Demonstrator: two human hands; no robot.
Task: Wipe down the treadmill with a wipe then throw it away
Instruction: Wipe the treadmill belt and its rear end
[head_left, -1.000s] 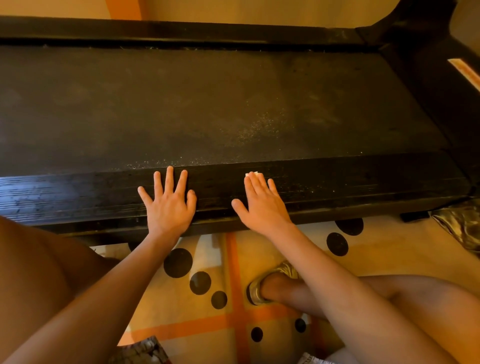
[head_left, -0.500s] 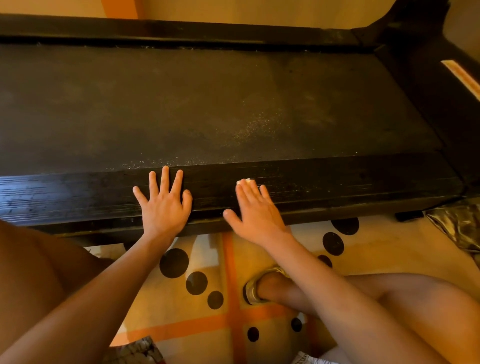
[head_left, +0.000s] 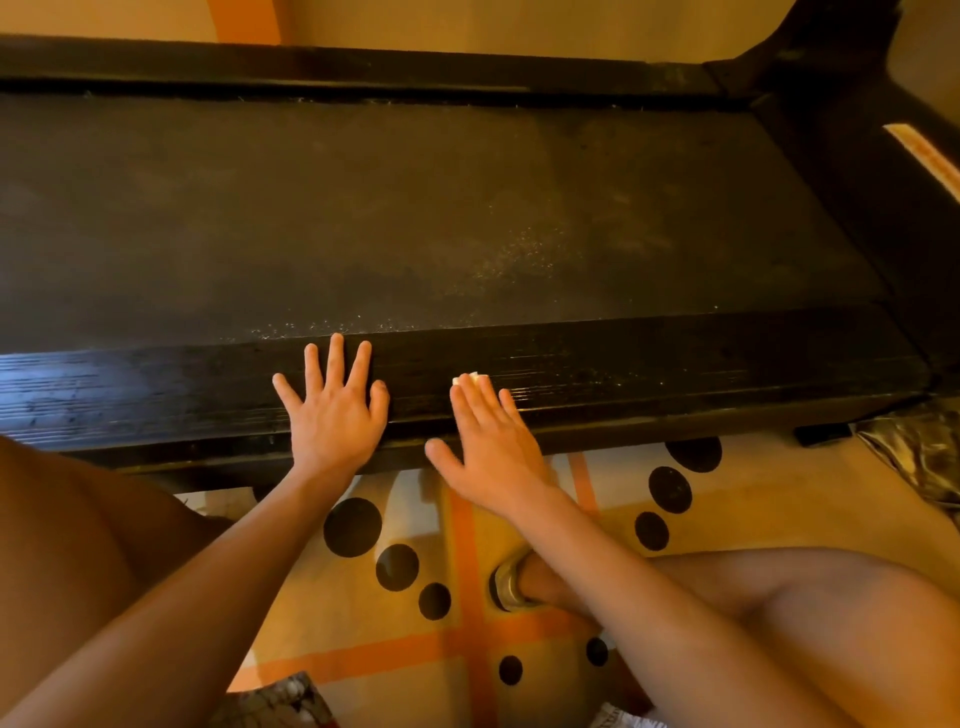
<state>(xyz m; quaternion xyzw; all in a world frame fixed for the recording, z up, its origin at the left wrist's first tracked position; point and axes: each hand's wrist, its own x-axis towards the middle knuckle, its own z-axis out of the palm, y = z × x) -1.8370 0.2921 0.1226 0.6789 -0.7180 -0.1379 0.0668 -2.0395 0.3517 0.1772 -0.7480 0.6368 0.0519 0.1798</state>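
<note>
The right hand's fingers lay straight and close together, pressing a small white wipe under their tips onto the treadmill's ribbed near side rail. The left hand rested flat on the same rail, its fingers spread. Since a second before, the right hand and wipe had slid closer to the left hand. A pale strip on the frame at right was too blurred to read.

no legible text or numbers, pale strip on treadmill frame unreadable
</note>
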